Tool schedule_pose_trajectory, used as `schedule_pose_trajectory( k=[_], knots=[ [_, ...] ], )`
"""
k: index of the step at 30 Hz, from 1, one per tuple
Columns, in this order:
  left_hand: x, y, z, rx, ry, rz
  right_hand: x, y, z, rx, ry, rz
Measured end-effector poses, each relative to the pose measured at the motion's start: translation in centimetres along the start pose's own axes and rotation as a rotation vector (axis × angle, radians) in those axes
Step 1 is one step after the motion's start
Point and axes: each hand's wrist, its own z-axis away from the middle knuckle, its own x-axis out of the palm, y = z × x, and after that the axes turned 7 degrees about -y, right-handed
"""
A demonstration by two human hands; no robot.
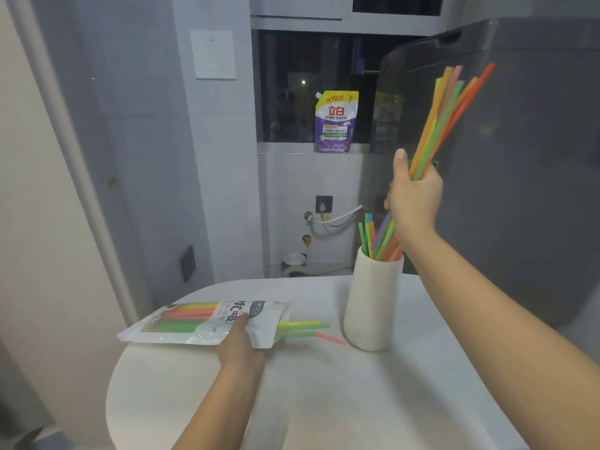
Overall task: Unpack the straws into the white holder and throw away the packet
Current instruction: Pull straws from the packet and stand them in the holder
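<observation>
Right hand (414,203), centre right of frame, grasps a bundle of straws (444,118), their lower ends entering the white holder (373,306). Left hand (242,347), lower centre, lies on the packet (207,323) on the table (357,401). Whether it pinches or merely presses cannot be told.
</observation>
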Motion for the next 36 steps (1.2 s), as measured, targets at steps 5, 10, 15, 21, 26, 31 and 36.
schedule_pose_trajectory(
  k=[5,10,15,21,26,31,36],
  knots=[
    [0.1,-0.1,-0.2,0.001,-0.008,0.011,0.3,1.9,1.3,-0.030,-0.058,0.129],
    [0.1,-0.1,-0.5,0.007,-0.016,0.005,0.3,3.6,2.1,-0.009,-0.091,0.167],
    [0.1,-0.1,-0.6,0.023,-0.014,0.001,0.2,3.3,1.6,-0.069,-0.029,0.186],
    [0.2,-0.3,-0.5,0.012,-0.018,-0.009,-0.4,2.2,0.4,-0.148,0.004,0.243],
    [0.3,-0.2,-0.3,-0.004,-0.004,-0.011,-1.2,4.3,0.4,-0.059,-0.157,0.907],
    [0.3,-0.1,-0.3,-0.005,0.007,0.000,-1.6,4.0,0.6,-0.101,-0.063,0.948],
    [0.4,-0.1,-0.2,-0.001,-0.004,-0.008,-1.7,3.1,0.6,-0.292,-0.114,0.567]
  ],
)
